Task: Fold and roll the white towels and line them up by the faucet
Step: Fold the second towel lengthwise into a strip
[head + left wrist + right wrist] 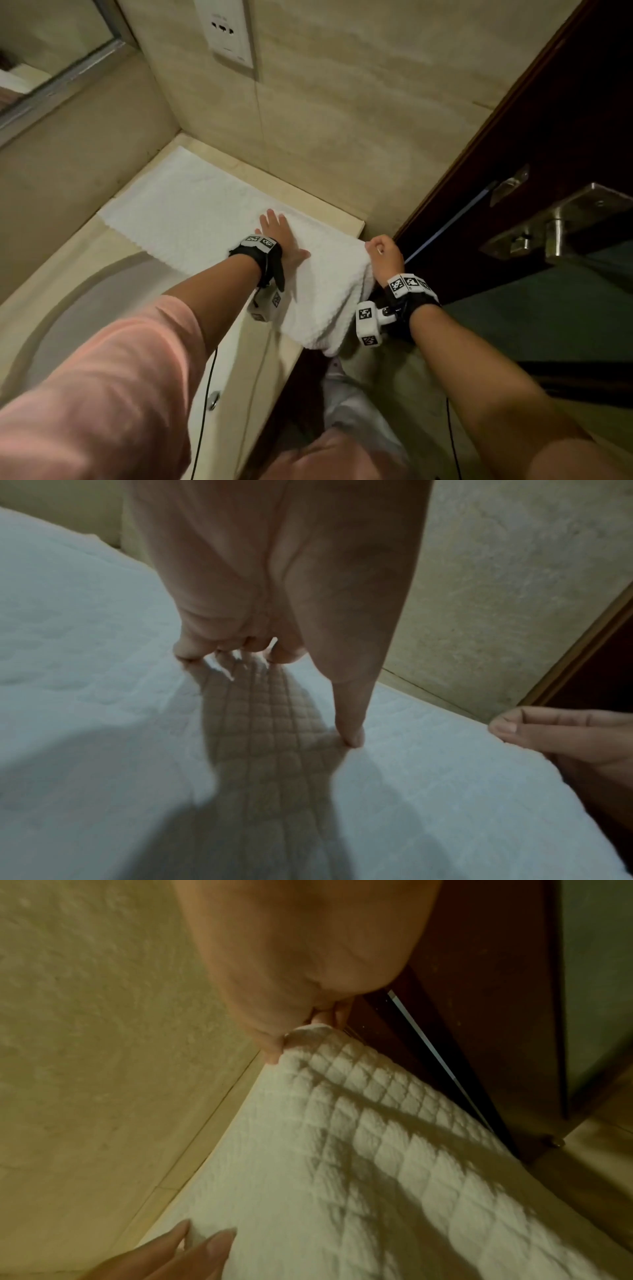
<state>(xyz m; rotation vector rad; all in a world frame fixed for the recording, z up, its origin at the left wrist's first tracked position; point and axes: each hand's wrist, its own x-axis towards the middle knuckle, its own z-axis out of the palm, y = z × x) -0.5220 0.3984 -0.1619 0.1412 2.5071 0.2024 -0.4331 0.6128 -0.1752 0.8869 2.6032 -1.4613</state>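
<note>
A white waffle-textured towel [191,209] lies spread along the beige counter [61,291] into the wall corner, its near end draped over the counter's right edge. My left hand [279,236] lies flat on the towel [85,669] with straight fingers [352,731] pressing it down. My right hand [385,253] pinches the towel's far right corner [308,1037] between thumb and fingers and holds it slightly lifted off the counter end. No faucet shows in any view.
A curved basin [113,308] is set into the counter at the near left. Tiled walls meet behind the towel, with a socket plate [227,31] above. A dark wooden door [548,154] with a metal handle [555,222] stands close on the right. A mirror [44,58] hangs at upper left.
</note>
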